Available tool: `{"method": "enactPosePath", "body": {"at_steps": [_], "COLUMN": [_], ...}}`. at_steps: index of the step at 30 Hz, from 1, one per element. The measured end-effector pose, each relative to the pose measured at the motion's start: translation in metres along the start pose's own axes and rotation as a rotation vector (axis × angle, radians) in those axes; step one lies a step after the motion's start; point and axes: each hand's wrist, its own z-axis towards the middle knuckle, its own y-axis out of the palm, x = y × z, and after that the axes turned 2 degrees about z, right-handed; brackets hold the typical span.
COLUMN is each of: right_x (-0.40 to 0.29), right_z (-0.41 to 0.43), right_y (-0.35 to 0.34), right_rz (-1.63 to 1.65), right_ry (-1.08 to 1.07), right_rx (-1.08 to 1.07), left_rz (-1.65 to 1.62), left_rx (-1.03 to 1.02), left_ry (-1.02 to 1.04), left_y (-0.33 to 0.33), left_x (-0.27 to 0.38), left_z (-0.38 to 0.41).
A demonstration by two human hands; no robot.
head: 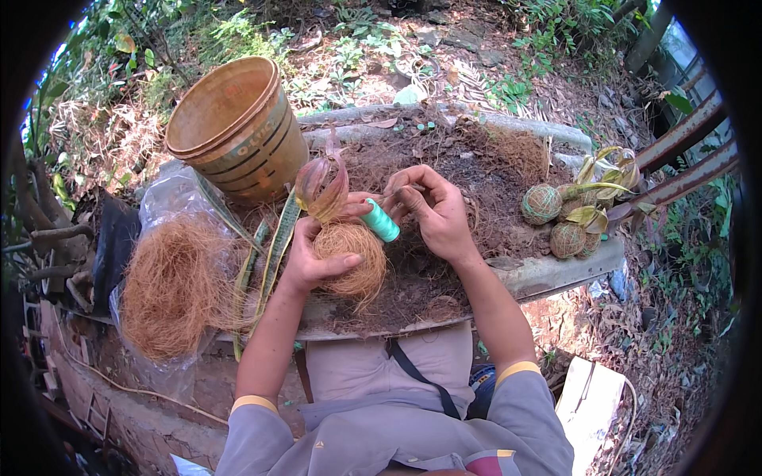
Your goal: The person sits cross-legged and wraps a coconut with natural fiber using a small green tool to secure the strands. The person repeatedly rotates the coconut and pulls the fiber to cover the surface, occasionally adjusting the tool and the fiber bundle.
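Note:
My left hand (315, 256) grips a ball of brown coir fibre (351, 253), thumb across its front. From the ball's top rises a plant with reddish-purple and yellowish leaves (322, 184). A spool of green thread (381, 220) leans at the ball's upper right, against fingertips of my left hand. Just right of the spool is my right hand (431, 208), with thumb and fingertips brought together. Any thread between them is too fine to make out. The ball is over a soil-covered slab (536, 273).
Loose coir (172, 285) lies on clear plastic at the left, beside variegated sansevieria leaves (280, 250). A brown-stained plastic bucket (250, 137) stands behind them. Several thread-wrapped balls with plants (568, 238) sit at the right end, near rusty metal bars (684, 172).

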Motion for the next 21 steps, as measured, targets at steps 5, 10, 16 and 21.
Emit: {"method": "enactPosePath", "body": {"at_steps": [5,10,16,21], "right_x": [-0.013,-0.010,-0.004,-0.004], "right_z": [0.001,0.001,0.004,0.004], "right_y": [0.004,0.003,-0.003,-0.005], "right_rz": [-0.054,-0.082,-0.097,-0.057], "right_ry": [0.115,0.092,-0.103,-0.213], "right_rx": [-0.117,-0.025,0.193,0.325], "left_rz": [-0.071,-0.188,-0.502,-0.279], "left_rx": [0.067,0.077,0.018,0.169], "left_ry": [0.050,0.026,0.144,0.010], "left_y": [-0.007,-0.002,0.000,-0.005], "left_x": [-0.005,0.001,-0.003,-0.005], "left_z": [0.000,0.001,0.005,0.000]}}
